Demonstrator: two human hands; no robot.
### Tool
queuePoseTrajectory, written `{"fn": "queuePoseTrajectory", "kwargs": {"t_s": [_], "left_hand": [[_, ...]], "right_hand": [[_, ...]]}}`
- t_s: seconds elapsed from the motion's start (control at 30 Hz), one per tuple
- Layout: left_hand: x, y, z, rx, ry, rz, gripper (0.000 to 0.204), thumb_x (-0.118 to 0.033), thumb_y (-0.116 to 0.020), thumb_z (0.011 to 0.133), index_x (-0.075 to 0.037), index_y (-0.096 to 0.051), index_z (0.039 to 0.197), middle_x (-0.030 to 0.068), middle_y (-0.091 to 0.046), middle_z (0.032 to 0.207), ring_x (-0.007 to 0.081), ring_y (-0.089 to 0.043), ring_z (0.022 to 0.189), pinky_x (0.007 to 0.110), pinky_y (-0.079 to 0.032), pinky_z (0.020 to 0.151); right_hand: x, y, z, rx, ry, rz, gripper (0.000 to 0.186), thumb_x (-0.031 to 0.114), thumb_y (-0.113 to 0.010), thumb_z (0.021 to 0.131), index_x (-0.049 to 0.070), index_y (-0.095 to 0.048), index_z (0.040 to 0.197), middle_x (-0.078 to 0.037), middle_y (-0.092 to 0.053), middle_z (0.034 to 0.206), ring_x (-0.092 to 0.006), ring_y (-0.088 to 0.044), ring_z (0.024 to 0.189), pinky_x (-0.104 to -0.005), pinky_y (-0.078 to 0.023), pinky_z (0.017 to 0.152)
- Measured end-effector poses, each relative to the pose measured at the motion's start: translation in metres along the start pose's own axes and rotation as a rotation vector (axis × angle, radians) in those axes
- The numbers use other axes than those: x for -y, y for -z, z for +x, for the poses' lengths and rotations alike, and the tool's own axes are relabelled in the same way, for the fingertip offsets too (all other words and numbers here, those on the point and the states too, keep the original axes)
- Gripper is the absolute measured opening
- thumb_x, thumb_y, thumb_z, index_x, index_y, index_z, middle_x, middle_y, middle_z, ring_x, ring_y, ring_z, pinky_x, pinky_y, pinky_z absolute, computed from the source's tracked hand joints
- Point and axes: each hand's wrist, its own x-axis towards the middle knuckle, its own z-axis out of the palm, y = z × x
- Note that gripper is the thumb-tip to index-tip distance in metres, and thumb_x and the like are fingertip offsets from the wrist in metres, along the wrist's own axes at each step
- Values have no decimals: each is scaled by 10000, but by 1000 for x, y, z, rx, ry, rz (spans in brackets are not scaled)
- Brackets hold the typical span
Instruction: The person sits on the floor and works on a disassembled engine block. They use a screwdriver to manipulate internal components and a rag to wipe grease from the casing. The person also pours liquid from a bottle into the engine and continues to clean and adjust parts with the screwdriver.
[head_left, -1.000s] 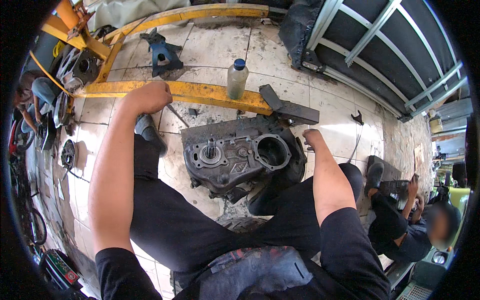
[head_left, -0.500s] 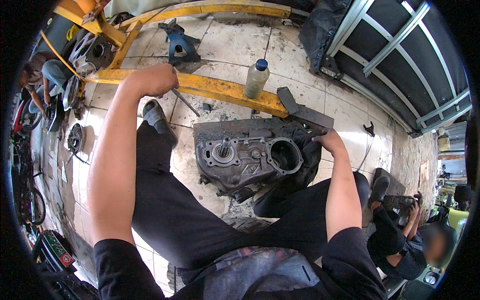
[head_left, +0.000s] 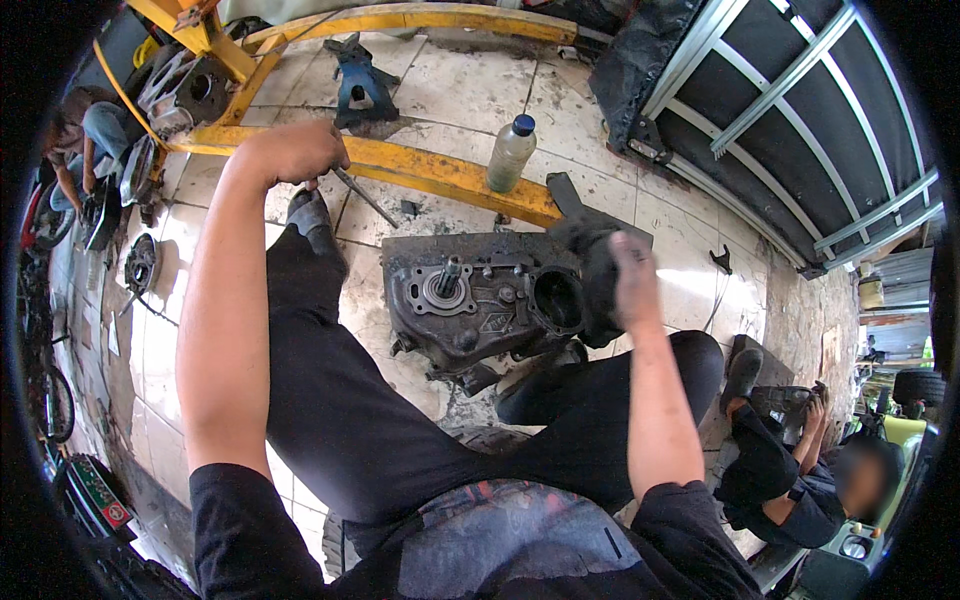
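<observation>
Between my legs a greasy metal gearbox casing (head_left: 488, 326) lies with a splined shaft (head_left: 450, 278) standing up from its left end. A large round opening (head_left: 557, 300) is at its right end. My left hand (head_left: 298, 152) is closed around a thin metal rod-like tool (head_left: 368, 200), which points down to the right, apart from the casing. What kind of tool it is cannot be made out, as my fist hides its upper part. My right hand (head_left: 633, 280), blurred by motion, grips a black cloth (head_left: 600, 285) beside the round opening and partly over its edge.
A yellow steel beam (head_left: 430, 172) crosses beyond the casing, with a blue-capped bottle (head_left: 510, 155) by it. Behind stands a blue jack stand (head_left: 360, 85). At right are a metal-framed black panel (head_left: 800, 130) and a seated person (head_left: 800, 480); another person (head_left: 95, 140) crouches far left.
My right hand has lifted the black cloth and shifted it left against the casing's right end. The left hand keeps its tool in nearly the same place.
</observation>
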Motion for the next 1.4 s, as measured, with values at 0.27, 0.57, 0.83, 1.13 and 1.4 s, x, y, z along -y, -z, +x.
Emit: {"fn": "queuePoseTrajectory", "kwargs": {"t_s": [0.27,0.57,0.83,1.13,1.4], "left_hand": [[6,-9,28,71,-177,184,290,-199,-572,905,11,-738,1016,119,-677,812,240,-666,652,388,-512,628],[-26,-9,31,96,-35,257,300,-167,-543,895,-35,-752,1064,169,-725,935,261,-709,715,424,-534,723],[-29,-10,39,98,3,266,288,-116,-558,877,-50,-757,1075,186,-717,1043,341,-705,885,434,-539,809],[12,-19,57,62,-177,335,304,-160,-545,885,-62,-762,1074,188,-727,886,337,-717,797,444,-541,746],[-25,-13,36,104,-66,296,308,-184,-550,896,-53,-767,1071,196,-729,877,294,-726,768,450,-535,719]], "right_hand": [[-35,-80,-41,674,51,-33,500,347,-615,991,-8,-599,1342,-242,-488,1497,-346,-467,1407,-421,-368,1160],[-50,-113,-51,602,406,-554,681,108,-548,851,-32,-408,1504,-228,-409,1567,-364,-378,1466,-514,-294,1211],[-38,-107,-47,682,582,-768,683,120,-560,819,16,-452,1486,-165,-413,1581,-334,-396,1461,-637,-248,1195],[-20,-86,-76,918,657,-870,730,170,-577,826,-31,-403,1506,-201,-456,1544,-317,-382,1478,-632,-228,1203],[-31,-111,-52,841,671,-852,741,171,-588,849,-35,-361,1524,-191,-397,1587,-308,-356,1492,-629,-230,1203]]}}
